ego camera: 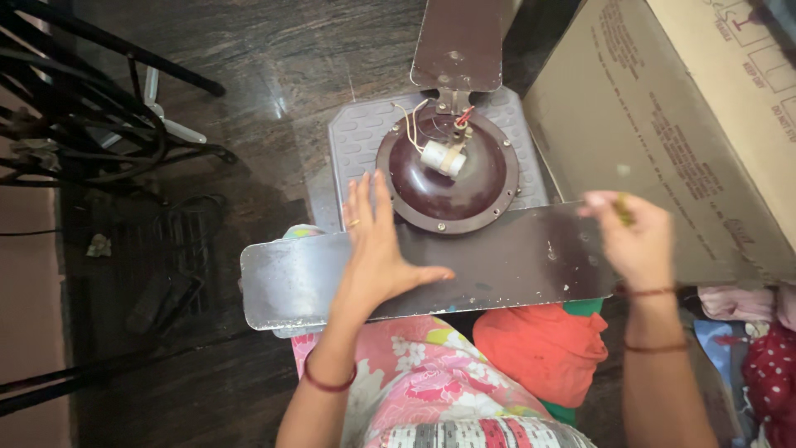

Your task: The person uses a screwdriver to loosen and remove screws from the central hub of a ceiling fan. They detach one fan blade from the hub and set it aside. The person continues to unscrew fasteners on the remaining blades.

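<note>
- Head view: a large brown cardboard box [663, 124] fills the upper right corner, tilted, its long side running down toward the right edge. Dark printed text and outlined handling symbols cover its faces; the print is too small and slanted to make out.
- Just left of the box, a grey plastic stool [352, 149] with oval cut-outs stands on the dark stone floor [274, 75]. A dark brown ceiling fan motor housing [448, 178] rests on it, hollow side up, with a small white capacitor [444, 158] and thin pale and red wires inside.
- One brown fan blade [458, 41] points away from the housing toward the top edge. A second, long fan blade [497, 265] lies crosswise below the housing, from the lower left to the box, its surface dusty and speckled.
- The left hand [377, 249] lies flat, palm down, on the long blade, fingers [365, 203] spread and released, the thumb pointing right; a ring shows on one finger and a dark red bangle on the wrist.
- The right hand [634, 241] hovers over the blade's right part, near the box, fingers pinched on a small yellowish object [623, 209], blurred beyond telling; thin red bangles circle the wrist.
- Below the blade lie a pink floral garment [414, 373] and an orange cloth [543, 348].
- Black metal frame [83, 108] stands at the far left.
</note>
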